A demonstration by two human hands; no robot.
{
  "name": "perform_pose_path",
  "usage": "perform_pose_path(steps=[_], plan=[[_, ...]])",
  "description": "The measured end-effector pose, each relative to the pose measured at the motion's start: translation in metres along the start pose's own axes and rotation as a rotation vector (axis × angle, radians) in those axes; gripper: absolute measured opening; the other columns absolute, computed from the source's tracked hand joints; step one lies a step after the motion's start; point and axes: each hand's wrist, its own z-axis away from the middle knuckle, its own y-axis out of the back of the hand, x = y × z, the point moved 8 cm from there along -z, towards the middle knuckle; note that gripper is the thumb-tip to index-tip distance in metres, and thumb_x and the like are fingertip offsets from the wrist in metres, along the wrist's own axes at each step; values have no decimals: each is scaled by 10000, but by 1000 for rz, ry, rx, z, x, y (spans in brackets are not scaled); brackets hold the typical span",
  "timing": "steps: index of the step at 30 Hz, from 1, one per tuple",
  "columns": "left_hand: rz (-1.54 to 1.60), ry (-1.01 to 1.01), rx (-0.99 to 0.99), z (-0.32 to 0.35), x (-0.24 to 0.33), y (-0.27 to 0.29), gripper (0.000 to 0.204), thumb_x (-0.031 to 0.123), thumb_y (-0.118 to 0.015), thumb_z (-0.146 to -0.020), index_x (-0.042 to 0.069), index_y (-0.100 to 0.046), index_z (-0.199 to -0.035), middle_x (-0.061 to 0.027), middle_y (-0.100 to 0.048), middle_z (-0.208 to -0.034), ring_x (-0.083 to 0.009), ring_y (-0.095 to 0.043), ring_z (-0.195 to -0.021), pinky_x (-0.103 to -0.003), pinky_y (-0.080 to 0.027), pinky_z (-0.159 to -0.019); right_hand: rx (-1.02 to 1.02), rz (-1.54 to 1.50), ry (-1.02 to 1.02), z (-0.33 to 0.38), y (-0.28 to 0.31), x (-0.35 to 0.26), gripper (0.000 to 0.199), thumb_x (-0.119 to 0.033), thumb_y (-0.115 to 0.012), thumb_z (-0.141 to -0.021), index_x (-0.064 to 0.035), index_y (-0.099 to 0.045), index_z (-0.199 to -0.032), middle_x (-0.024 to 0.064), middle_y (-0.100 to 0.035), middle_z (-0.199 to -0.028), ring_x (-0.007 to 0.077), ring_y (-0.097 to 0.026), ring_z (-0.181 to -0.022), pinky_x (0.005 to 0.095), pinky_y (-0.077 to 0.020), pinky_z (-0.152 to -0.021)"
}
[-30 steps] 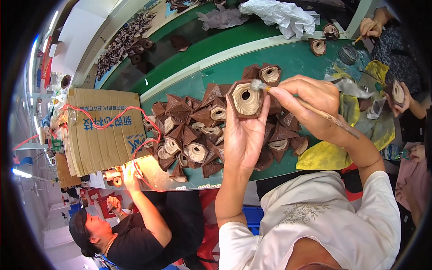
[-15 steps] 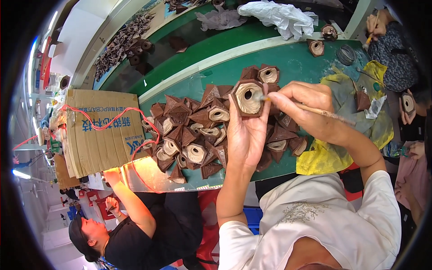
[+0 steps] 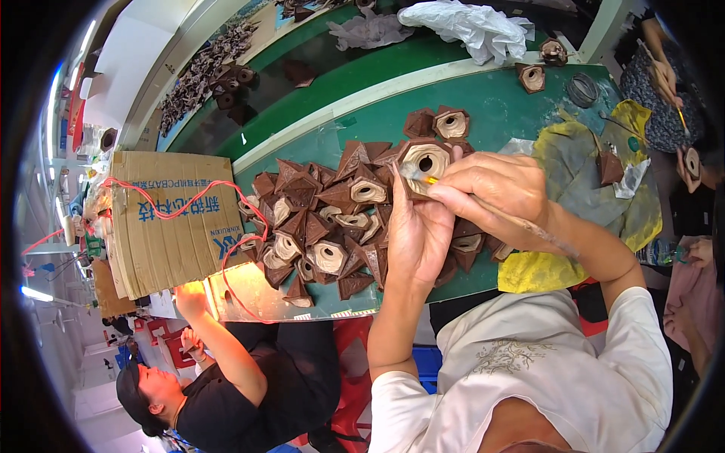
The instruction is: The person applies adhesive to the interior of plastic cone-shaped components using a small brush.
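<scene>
My left hand [image 3: 423, 238] is closed around a brown, faceted hollow piece [image 3: 420, 167], its cream inner face and dark central hole turned up. A thin wooden-handled paintbrush [image 3: 521, 220] is pinched in my right hand [image 3: 495, 189]. Its bristles touch the cream face just left of the hole. Part of the piece's right rim is hidden behind my right fingers. A heap of similar brown pieces [image 3: 302, 185] lies left of and beneath my left hand, several with cream insides showing.
A yellow-and-grey cloth [image 3: 589, 181] lies right of my hands on the green table [image 3: 498, 113]. Beyond are a wire coil [image 3: 581, 90] and white plastic [image 3: 468, 29]. A cardboard box [image 3: 174, 219] with a red cord [image 3: 226, 283] stands left. A co-worker [image 3: 257, 370] sits left; another's hand [image 3: 664, 79] holds a brush at right.
My right hand and brush have moved left, the bristles passing from right of the hole to its left side. The piece has tilted slightly. The right co-worker's brush has dropped lower.
</scene>
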Motion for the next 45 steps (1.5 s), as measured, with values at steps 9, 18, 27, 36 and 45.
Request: perform_pose_path(steps=[9, 18, 27, 36, 45], plan=[[-30, -116, 96, 0, 12, 4, 337, 249, -418, -995, 42, -494, -1249, -101, -527, -1274, -234, -490, -1196, -395, -396, -1057, 66, 265, -34, 0, 13, 3, 173, -35, -739, -677, -8, -655, -826, 96, -643, -755, 230, -648, -655, 300, -526, -552], [253, 79, -104, 3, 1, 0, 418, 345, -339, -1009, 51, -462, -1279, -157, -496, -1301, -295, -447, -1256, -410, -425, -1037, -26, 41, 40, -8, 17, -2, 171, -60, -738, -695, -10, -669, -844, 114, -650, -800, 235, -648, -684, 305, -519, -566], [-82, 62, 37, 2, 0, -2, 431, 379, -356, -1002, 49, -477, -1250, -138, -514, -1282, -274, -472, -1232, -403, -411, -1038, -347, 50, 95, -10, 16, -10, 189, -181, -704, -742, -55, -570, -699, 54, -538, -678, 234, -564, -585, 326, -459, -511], [55, 81, 18, 1, -5, 12, 405, 379, -399, -989, 50, -491, -1207, -108, -546, -1213, -234, -533, -1139, -391, -440, -1013, -190, -23, 81, -18, 11, -1, 135, -56, -744, -704, -5, -650, -786, 106, -651, -751, 242, -651, -667, 313, -524, -565], [-115, 57, 96, -2, 4, 7, 410, 371, -402, -990, 49, -487, -1230, -149, -509, -1279, -298, -484, -1215, -422, -412, -1044, -436, -20, -71, -7, 12, 6, 122, -46, -734, -717, 2, -648, -790, 104, -639, -727, 240, -639, -643, 317, -500, -551]])
